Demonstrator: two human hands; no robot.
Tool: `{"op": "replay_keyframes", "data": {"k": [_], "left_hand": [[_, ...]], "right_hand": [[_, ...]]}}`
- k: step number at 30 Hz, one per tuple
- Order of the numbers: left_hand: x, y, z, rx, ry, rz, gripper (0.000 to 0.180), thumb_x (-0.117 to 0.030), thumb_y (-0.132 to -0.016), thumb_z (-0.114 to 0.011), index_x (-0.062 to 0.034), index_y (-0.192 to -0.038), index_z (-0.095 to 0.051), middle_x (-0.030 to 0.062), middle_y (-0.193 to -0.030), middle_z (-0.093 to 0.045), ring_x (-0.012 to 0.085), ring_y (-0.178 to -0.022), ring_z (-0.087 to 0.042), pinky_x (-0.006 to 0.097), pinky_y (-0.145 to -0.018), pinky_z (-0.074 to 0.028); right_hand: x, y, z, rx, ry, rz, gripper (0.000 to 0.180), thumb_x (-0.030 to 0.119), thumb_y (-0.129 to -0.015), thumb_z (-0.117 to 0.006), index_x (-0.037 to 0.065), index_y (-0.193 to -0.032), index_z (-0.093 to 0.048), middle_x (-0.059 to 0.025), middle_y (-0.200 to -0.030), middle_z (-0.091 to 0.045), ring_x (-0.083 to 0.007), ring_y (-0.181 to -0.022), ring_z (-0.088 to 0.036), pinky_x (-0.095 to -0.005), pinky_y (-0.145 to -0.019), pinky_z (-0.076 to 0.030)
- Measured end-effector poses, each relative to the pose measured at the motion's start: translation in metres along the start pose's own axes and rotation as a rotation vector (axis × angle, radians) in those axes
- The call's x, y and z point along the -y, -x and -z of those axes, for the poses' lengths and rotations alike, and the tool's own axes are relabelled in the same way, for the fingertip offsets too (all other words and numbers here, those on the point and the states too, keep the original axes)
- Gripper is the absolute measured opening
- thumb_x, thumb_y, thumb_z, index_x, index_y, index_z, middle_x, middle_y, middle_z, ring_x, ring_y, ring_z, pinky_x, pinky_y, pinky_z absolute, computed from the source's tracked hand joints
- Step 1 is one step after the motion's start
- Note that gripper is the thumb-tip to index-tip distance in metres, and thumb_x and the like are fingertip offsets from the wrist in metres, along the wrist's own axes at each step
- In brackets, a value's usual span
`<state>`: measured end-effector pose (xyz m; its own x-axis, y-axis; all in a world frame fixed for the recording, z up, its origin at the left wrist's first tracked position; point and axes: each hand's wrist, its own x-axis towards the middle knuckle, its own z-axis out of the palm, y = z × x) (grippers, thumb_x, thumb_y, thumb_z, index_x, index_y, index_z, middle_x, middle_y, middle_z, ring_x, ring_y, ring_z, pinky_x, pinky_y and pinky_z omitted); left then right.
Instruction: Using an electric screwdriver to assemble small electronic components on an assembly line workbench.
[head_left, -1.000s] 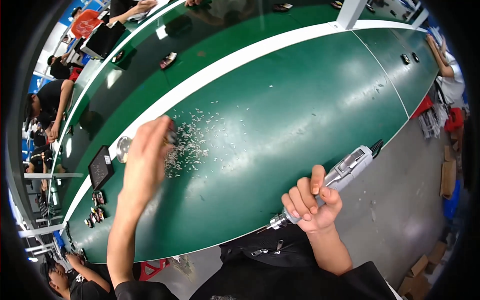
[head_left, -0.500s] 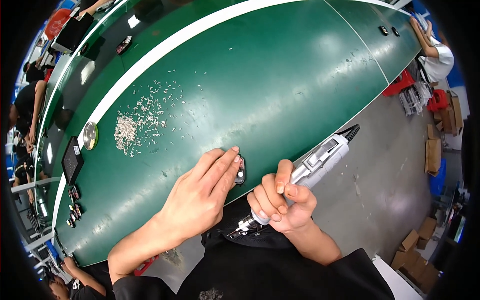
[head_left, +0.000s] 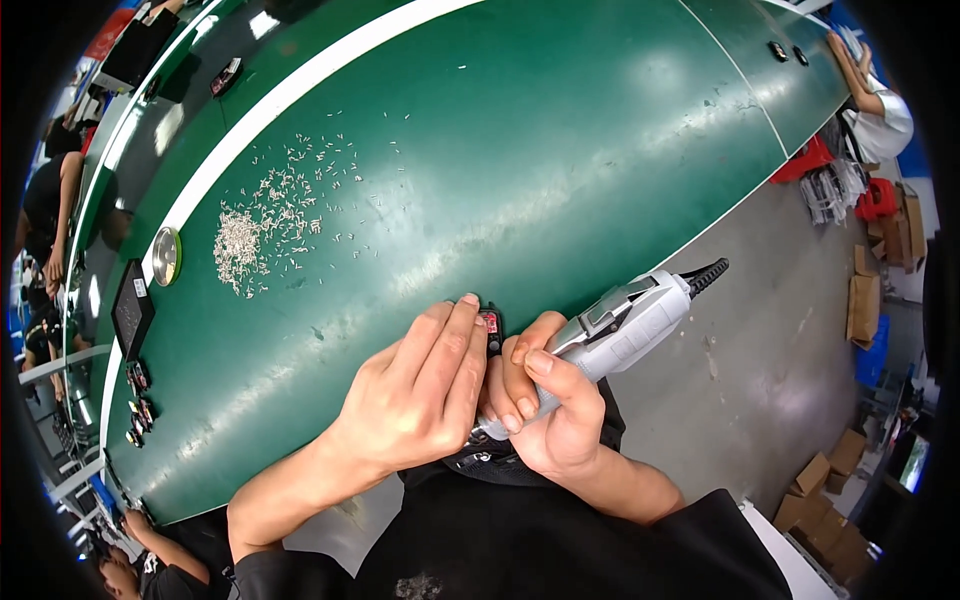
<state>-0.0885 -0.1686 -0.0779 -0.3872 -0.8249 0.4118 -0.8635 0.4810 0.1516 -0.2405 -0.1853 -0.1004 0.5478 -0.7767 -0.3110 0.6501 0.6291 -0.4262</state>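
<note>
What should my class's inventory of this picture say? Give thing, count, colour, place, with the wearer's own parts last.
worktable: one, green, across the middle
tiny pieces: many, pale, heaped and scattered at left
round dish: one, silvery, left of heap
flat tray: one, black, below dish
small parts: several, dark, below tray
small device: one, dark and red, by left fingertips
power tool: one, grey, in right hand
cord: one, black, tool's rear
cardboard boxes: several, brown, right
other people: at least three, side edges
left hand: one, bare, lower centre
right hand: one, bare, around tool
</note>
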Motion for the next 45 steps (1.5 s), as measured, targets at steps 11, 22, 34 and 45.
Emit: {"op": "replay_keyframes", "data": {"k": [11, 22, 34, 45], "left_hand": [[-0.001, 0.011, 0.012, 0.158, -0.014, 0.005, 0.038, -0.003, -0.062, -0.061, 0.0149, -0.095, -0.063, 0.0268, -0.104, -0.062, 0.0315, -0.096, -0.060, 0.033, -0.080, -0.054], [-0.001, 0.015, 0.007, 0.218, -0.128, -0.053, 0.041, -0.007, -0.066, -0.057, 0.0131, -0.100, -0.065, 0.0270, -0.110, -0.061, 0.0325, -0.103, -0.059, 0.034, -0.089, -0.052], [0.005, 0.024, -0.002, 0.084, -0.069, -0.066, 0.038, -0.009, -0.062, -0.059, 0.0134, -0.092, -0.066, 0.0262, -0.103, -0.063, 0.0329, -0.100, -0.060, 0.034, -0.085, -0.053], [0.004, 0.024, -0.001, 0.028, -0.087, -0.050, 0.033, -0.009, -0.065, -0.060, 0.0129, -0.090, -0.065, 0.0257, -0.102, -0.063, 0.0324, -0.097, -0.059, 0.035, -0.087, -0.050]], "right_hand": [[0.064, -0.031, -0.015, 0.428, 0.211, 0.360, 0.009, 0.013, -0.090, -0.045, 0.005, -0.093, -0.044, -0.0026, -0.052, -0.040, -0.0124, -0.040, -0.040, -0.0281, -0.047, -0.041], [0.074, -0.070, -0.022, 0.523, 0.469, 0.332, 0.020, 0.026, -0.097, -0.041, 0.008, -0.093, -0.047, 0.0024, -0.054, -0.038, -0.0092, -0.043, -0.038, -0.0276, -0.049, -0.038], [0.069, -0.075, -0.037, 0.590, 0.694, 0.264, 0.019, 0.022, -0.096, -0.046, 0.007, -0.086, -0.043, 0.0005, -0.054, -0.042, -0.0086, -0.041, -0.039, -0.0251, -0.046, -0.037], [0.068, -0.084, -0.048, 0.759, 0.764, 0.190, 0.014, 0.014, -0.088, -0.054, 0.006, -0.083, -0.044, 0.0000, -0.054, -0.042, -0.0077, -0.038, -0.035, -0.0246, -0.042, -0.033]]}}
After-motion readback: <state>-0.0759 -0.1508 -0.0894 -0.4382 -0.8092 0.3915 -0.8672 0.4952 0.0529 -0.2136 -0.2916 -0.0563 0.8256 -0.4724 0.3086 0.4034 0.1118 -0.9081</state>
